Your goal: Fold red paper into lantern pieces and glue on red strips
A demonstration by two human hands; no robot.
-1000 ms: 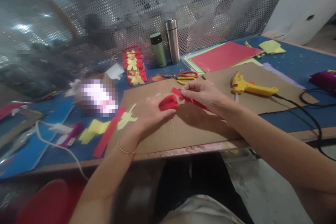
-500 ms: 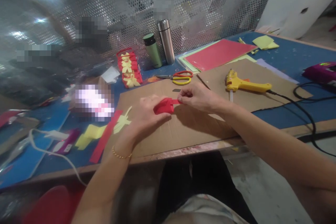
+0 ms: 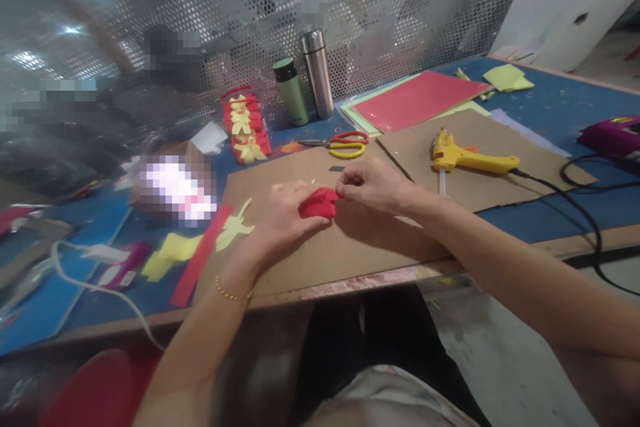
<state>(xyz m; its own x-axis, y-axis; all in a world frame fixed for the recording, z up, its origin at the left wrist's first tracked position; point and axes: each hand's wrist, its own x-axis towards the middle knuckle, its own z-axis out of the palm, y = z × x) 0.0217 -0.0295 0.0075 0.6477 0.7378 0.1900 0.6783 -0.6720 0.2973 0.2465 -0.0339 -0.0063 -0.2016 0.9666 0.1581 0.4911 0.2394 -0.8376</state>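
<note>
Over the cardboard sheet (image 3: 290,273), my left hand (image 3: 280,217) grips a small folded red piece (image 3: 319,205), paper or felt, between thumb and fingers. My right hand (image 3: 373,185) pinches at the right end of that same piece; its fingertips cover the narrow tab there. Left of my left hand lie a cut pale-yellow bow shape (image 3: 233,230) and a long red strip (image 3: 200,260). A small dark blade-like piece (image 3: 340,168) is on the cardboard just behind my right hand.
Scissors (image 3: 347,144) with red and yellow handles lie behind the cardboard. A yellow glue gun (image 3: 473,159) with a black cord rests at right. A green bottle (image 3: 291,93), a steel flask (image 3: 319,73) and red pieces with yellow bows (image 3: 245,123) stand at the back.
The right fingers have moved in against the red piece; the narrow tab that showed between the hands is now mostly hidden. The left hand keeps its hold, having shifted slightly.
</note>
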